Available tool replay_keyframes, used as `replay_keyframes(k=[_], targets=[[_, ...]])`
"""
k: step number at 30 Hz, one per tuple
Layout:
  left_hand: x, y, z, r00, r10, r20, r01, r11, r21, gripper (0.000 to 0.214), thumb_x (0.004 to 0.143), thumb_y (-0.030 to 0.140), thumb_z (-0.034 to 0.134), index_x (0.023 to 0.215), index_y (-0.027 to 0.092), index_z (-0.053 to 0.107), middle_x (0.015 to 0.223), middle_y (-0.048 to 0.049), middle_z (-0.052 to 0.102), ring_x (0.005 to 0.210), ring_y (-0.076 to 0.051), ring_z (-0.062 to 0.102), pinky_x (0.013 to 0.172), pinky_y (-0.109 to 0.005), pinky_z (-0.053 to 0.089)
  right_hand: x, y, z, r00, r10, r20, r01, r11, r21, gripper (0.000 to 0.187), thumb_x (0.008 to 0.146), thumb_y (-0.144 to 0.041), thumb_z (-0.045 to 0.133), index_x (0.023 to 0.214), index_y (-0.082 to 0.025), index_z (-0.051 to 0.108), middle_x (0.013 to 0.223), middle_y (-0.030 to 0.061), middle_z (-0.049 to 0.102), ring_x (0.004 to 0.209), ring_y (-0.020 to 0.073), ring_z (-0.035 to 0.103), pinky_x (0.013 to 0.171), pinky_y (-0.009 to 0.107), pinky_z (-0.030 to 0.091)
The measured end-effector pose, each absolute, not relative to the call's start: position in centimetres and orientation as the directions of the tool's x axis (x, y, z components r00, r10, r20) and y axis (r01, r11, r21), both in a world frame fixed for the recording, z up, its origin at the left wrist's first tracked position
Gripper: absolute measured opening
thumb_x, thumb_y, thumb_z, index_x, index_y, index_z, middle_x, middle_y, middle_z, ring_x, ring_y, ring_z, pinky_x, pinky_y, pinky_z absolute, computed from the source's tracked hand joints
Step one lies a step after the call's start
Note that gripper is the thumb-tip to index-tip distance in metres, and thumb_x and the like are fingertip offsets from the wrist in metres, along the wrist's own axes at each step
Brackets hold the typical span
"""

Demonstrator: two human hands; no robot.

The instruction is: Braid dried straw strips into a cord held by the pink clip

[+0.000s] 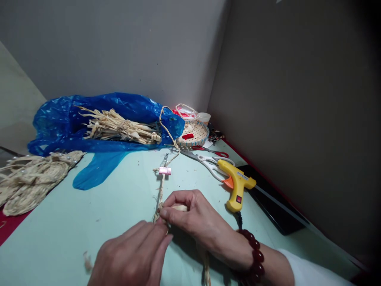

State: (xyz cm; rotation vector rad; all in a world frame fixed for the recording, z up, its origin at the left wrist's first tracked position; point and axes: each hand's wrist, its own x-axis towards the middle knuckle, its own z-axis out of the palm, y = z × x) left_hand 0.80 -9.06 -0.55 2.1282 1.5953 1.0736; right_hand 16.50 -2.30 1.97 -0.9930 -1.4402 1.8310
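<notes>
Two-handed braiding, apparently: right hand (204, 222) pinches the fibre cord (162, 188), left hand (131, 252) bent beside it, pinch unclear; next move likely needs even tension.

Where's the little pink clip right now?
In the head view, the pink clip is just left of centre, on the pale cord, beyond the right hand.

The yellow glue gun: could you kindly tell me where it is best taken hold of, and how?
Probably by its handle, coming from the near side: it slants toward the person, while the front end points away, toward the white scissors. Keep clear of the black cord at the handle's foot.
</notes>
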Motion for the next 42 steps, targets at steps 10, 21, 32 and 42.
replay_keyframes(k=[10,21,32,42], targets=[[-0.7,-5.1,2.2,0.268,0.909,-0.319,0.214,0.267,0.940,0.019,0.082,0.037,0.059,0.087,0.019,0.054,0.078,-0.0008,0.063,0.074,-0.018,0.059,0.071,-0.028,0.043,16.5,-2.6,2.5,-0.498,0.851,-0.167,0.013,-0.185,-0.983,0.016,0.076,-0.029,0.067,0.075,-0.013,0.066,0.071,0.0043,0.067,0.067,0.0140,0.057,0.065,0.024,0.041],[-0.3,-5.8,1.3,0.177,0.897,-0.406,0.124,0.389,0.913,0.024,0.081,0.044,0.055,0.080,0.020,0.052,0.052,0.0102,0.030,0.045,-0.008,0.019,0.044,-0.023,0.016,16.8,-3.6,2.3,-0.483,0.876,0.009,0.434,0.248,-0.866,0.018,0.088,-0.023,0.050,0.077,-0.018,0.064,0.068,0.0002,0.066,0.063,0.0111,0.053,0.060,0.022,0.034],[0.0,-5.6,1.3,0.074,0.960,-0.271,0.394,0.221,0.892,0.025,0.077,0.041,0.054,0.066,0.020,0.049,0.059,0.0067,0.039,0.059,-0.013,0.034,0.054,-0.024,0.029,17.0,-4.2,2.0,-0.593,0.769,0.237,0.643,0.630,-0.437,0.017,0.090,-0.022,0.044,0.074,-0.020,0.048,0.066,0.0000,0.057,0.058,0.0138,0.045,0.055,0.028,0.024],[0.2,-6.0,1.7,0.102,0.945,-0.310,0.295,0.268,0.917,0.023,0.079,0.038,0.053,0.066,0.020,0.048,0.062,0.0057,0.043,0.062,-0.013,0.038,0.057,-0.025,0.031,16.1,-5.3,0.0,-0.717,0.338,0.610,0.406,0.913,-0.029,0.019,0.080,-0.008,0.044,0.065,-0.015,0.054,0.056,0.0027,0.051,0.049,0.0166,0.038,0.044,0.032,0.020]])
